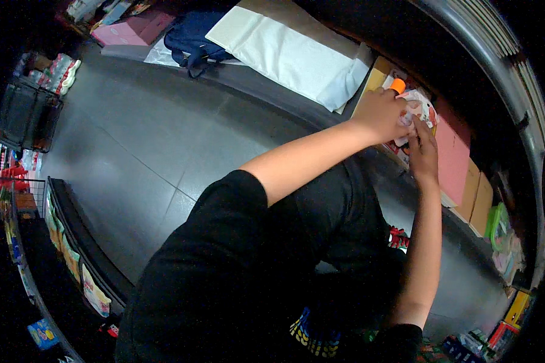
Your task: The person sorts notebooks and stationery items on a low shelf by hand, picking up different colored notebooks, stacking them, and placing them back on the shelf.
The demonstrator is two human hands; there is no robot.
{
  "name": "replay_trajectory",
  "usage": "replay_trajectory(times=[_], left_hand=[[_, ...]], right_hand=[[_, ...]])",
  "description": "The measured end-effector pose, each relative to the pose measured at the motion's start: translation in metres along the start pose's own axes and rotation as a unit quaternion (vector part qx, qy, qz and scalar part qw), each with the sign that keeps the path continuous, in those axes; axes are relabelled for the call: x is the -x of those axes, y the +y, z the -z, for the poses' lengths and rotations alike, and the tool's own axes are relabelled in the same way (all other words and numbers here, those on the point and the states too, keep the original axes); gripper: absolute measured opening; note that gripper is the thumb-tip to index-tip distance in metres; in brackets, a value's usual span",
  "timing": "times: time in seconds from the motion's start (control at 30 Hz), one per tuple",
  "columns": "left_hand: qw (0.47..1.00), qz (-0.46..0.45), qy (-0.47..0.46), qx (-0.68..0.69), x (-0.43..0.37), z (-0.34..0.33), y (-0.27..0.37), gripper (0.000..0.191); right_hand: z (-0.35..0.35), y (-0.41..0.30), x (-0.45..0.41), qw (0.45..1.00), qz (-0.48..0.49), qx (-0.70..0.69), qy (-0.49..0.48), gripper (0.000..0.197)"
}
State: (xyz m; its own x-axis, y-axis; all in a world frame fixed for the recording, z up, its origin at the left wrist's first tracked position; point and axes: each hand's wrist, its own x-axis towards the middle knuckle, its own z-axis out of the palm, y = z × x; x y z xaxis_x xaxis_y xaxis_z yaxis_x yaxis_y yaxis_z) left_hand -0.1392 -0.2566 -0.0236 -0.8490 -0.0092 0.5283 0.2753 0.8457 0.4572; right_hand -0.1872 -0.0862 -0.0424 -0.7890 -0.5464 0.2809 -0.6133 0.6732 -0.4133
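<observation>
My left hand [382, 114] reaches over an open cardboard box [376, 77] on a low ledge, its fingers curled at a white and pink printed plastic packet [429, 111]. From the near side, my right hand [423, 152] meets the same packet, fingertips close to the left hand. Parts of the packet and the box's contents are covered by my hands. An orange cap [397, 85] sticks up just beyond the left knuckles. Beside my right hand stands a pink box [453, 156].
Along the ledge lie a white sheet or bag [286, 50], a dark blue fabric bag [195, 41] and another pink box [134, 29]. Brown cartons [474, 190] and a green plastic item [497, 224] continue rightward. A curved metal shelf edge [495, 54] overhangs. A black crate [29, 113] stands left on grey tiles.
</observation>
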Motion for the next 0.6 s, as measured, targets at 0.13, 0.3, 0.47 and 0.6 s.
replay_trajectory(times=[0.13,0.3,0.47,0.6], left_hand=[[0.941,0.179,0.184,0.221,0.022,0.02,-0.067,0.024],[0.761,0.324,0.537,0.168,0.081,0.092,-0.194,0.029],[0.692,0.429,0.371,0.446,0.069,0.107,-0.228,0.033],[0.694,0.411,0.382,0.451,0.059,0.104,-0.23,0.025]], right_hand=[[0.007,-0.01,0.014,0.999,-0.01,0.022,0.032,0.042],[0.011,-0.035,0.025,0.986,-0.014,-0.116,0.121,0.043],[0.01,-0.025,0.037,0.972,-0.031,-0.187,0.139,0.042],[0.013,-0.024,0.048,0.977,-0.045,-0.18,0.109,0.041]])
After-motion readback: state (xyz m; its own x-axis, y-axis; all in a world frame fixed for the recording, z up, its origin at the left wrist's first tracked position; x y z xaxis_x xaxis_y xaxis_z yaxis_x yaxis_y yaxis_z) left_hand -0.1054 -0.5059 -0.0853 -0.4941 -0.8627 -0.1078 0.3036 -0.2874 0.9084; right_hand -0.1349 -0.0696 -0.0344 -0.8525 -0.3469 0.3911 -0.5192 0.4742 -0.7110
